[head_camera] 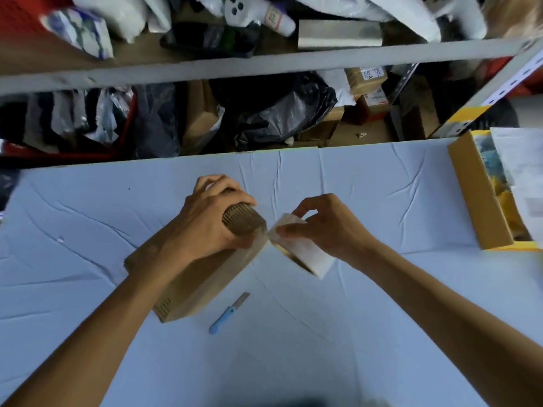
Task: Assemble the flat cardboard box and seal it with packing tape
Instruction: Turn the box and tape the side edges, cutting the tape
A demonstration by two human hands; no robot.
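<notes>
Brown corrugated box (199, 279), left grip (213, 218) curled over its end; at three o'clock, right grip (326, 227) pinches white tape roll (308, 255).

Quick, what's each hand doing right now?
Left hand: grips the end of the cardboard box.
Right hand: holds the tape roll.

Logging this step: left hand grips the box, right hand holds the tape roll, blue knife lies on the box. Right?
Not quite: the head view shows the knife on the table beside the box, not on it. The left hand does grip the box and the right hand holds the tape roll.
</notes>
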